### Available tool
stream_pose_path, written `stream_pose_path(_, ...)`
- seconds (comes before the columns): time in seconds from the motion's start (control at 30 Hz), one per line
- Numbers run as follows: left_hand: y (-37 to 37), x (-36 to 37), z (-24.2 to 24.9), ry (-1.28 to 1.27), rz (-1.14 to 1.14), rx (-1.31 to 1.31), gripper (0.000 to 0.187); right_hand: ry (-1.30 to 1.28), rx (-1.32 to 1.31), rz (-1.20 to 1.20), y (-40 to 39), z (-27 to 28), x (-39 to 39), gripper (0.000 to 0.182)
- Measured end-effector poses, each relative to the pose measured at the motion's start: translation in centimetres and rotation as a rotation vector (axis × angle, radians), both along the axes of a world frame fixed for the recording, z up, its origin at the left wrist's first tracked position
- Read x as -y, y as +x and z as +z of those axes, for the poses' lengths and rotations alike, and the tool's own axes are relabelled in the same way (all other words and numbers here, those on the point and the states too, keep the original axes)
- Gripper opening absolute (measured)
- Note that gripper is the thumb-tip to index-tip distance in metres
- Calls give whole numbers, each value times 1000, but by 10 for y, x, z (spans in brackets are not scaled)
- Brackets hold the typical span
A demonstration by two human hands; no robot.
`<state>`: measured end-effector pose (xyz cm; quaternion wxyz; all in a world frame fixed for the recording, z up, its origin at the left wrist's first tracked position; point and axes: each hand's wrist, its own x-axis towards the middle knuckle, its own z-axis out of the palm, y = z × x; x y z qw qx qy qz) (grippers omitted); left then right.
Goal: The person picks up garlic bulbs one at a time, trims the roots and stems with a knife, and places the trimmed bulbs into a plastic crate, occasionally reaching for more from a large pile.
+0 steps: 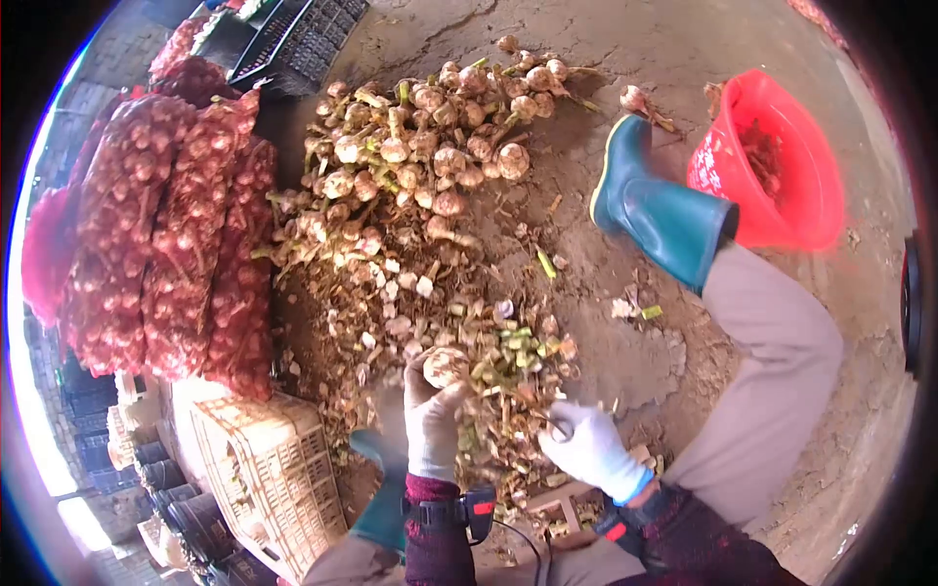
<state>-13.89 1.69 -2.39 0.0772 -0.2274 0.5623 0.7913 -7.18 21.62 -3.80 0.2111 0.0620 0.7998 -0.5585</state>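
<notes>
My left hand [433, 420], in a white glove, is closed around a garlic bulb [447, 366] above the litter of trimmings. To its right, my right hand [594, 451], also gloved, is curled round a small tool whose dark tip [559, 428] pokes out at the fingers; its kind cannot be made out. Cut stems and dry skins [513, 352] lie on the ground below both hands. Farther off is a heap of garlic bulbs [449, 161] with stalks still attached.
Red mesh sacks of garlic [176, 225] stand at the left, above a cream plastic crate [269, 469]. A red bucket [826, 176] sits at upper right beside my teal boot [674, 215]. A black crate [298, 44] is at the top. One loose bulb [635, 98] lies near the boot.
</notes>
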Motion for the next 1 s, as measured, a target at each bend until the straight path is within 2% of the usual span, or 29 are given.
stream_pose_path(0.03, 18, 5, 1, -53, -43, -57, 66, 83, -111, 76, -1, 12, -3, 19)
stream_pose_path(0.07, 33, 6, 18, -14, -100, -39, 70, 165, -224, 151, -1, 24, -5, 19)
stream_pose_path(0.13, 61, -2, 59, -99, -86, 21, 75, 273, -393, 240, 11, 34, -2, 22)
stream_pose_path(0.17, 74, 0, 70, -133, -117, 39, 74, 243, -433, 271, 18, 40, -1, 19)
stream_pose_path(0.27, 106, 7, 80, -394, -85, -11, 54, 204, -488, 353, 35, 53, 1, 19)
stream_pose_path(0.4, 124, 15, 82, -541, -99, -62, 46, 167, -552, 368, 48, 47, 6, 24)
stream_pose_path(0.47, 123, 6, 81, -331, 67, 25, 46, 175, -499, 376, 46, 40, 7, 24)
stream_pose_path(0.5, 121, 2, 80, -416, 34, -3, 48, 169, -486, 375, 44, 36, 7, 23)
stream_pose_path(0.57, 131, 18, 56, -346, -2, -42, 50, 126, -447, 340, 45, 21, 12, 20)
stream_pose_path(0.6, 135, 26, 45, -284, -29, -99, 58, 132, -424, 344, 45, 9, 15, 20)
stream_pose_path(0.63, 134, 30, 36, -367, -81, -79, 68, 146, -396, 339, 43, -2, 19, 19)
stream_pose_path(0.67, 136, 29, 36, -364, -79, -67, 68, 158, -376, 331, 43, -10, 23, 18)
stream_pose_path(0.73, 129, 24, 40, -200, 50, -39, 73, 158, -380, 352, 38, -18, 30, 15)
stream_pose_path(0.8, 133, 36, 30, -277, 70, -77, 67, 163, -386, 390, 39, -18, 35, 15)
stream_pose_path(0.87, 131, 33, 32, -288, 63, -55, 61, 198, -370, 411, 37, -14, 32, 16)
stream_pose_path(0.93, 127, 10, 59, -289, 147, -46, 56, 193, -326, 410, 41, -17, 31, 17)
stream_pose_path(0.97, 123, -6, 85, -279, 104, -136, 57, 438, 34, 470, 31, -21, 24, 21)
stream_pose_path(1.0, 119, -15, 102, -273, 44, -218, 57, 528, -3, 620, 30, -36, 6, 25)
